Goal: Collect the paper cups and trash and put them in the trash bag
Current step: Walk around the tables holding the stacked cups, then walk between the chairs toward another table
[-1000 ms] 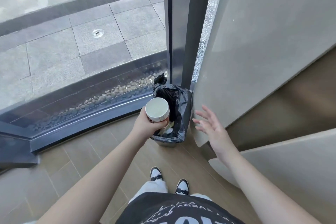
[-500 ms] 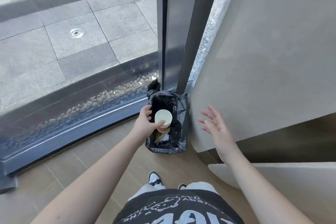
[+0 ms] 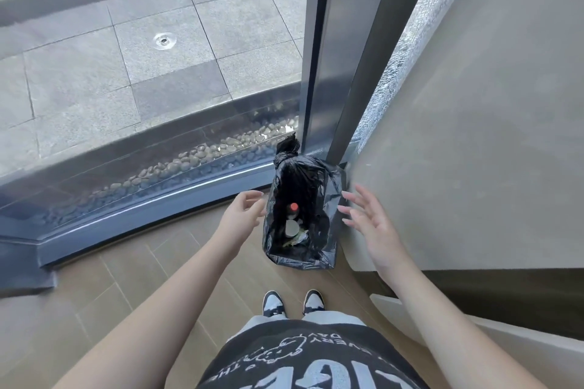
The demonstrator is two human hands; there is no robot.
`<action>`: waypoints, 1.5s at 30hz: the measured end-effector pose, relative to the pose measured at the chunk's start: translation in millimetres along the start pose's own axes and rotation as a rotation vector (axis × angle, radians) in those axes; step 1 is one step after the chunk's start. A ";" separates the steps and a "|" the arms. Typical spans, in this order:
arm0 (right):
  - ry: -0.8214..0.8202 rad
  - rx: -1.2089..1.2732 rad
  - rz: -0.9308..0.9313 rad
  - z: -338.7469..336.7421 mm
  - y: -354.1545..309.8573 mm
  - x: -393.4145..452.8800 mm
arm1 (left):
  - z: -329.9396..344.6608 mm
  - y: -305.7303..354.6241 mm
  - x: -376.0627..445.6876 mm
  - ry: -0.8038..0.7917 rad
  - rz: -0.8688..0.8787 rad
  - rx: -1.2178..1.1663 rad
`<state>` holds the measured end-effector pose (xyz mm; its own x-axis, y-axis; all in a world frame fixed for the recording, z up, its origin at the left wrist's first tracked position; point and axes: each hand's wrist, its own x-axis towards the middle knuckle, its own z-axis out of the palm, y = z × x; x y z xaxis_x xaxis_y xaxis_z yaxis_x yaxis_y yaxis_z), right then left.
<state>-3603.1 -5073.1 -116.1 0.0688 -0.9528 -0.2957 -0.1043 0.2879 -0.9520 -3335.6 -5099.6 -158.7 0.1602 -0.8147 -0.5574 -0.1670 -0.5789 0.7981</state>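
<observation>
At six o'clock, the person's dark T-shirt (image 3: 303,360) is showing white print upside down to the camera: "EVERY DAY" is reading clearly beside a cartoon outline, and "THE" is sitting lower left. Larger letters below are running out of frame, unreadable.

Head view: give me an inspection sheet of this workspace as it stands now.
Surface: tan plank floor, bag standing on it.
Job's things: black trash bag open at the top, one corner knotted; inside, a white paper cup, a red-capped bottle and scraps.
Clutter: nothing seen.
Grips: left hand and right hand both open and empty, either side of the bag's mouth.
Cables: nothing seen.
Surroundings: glass wall with pebble strip, metal frame post, grey wall panel.
</observation>
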 end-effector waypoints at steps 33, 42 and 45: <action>-0.924 -0.168 -0.161 299.5 -59.3 23.9 | -210.3 -121.7 -201.9 0.774 0.101 -0.613; -1.250 -0.257 -0.219 417.3 -76.2 -28.7 | -270.6 -158.7 -267.0 1.025 0.143 -0.725; -1.390 -0.286 -0.237 444.2 -75.3 -49.8 | -264.8 -170.3 -297.3 1.146 0.148 -0.725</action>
<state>-3157.9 -5004.5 -65.1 0.9895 -0.0619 -0.1306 -0.1337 -0.0491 -0.9898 -3097.2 -4749.5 -68.3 0.9549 -0.1754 -0.2396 0.2340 -0.0525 0.9708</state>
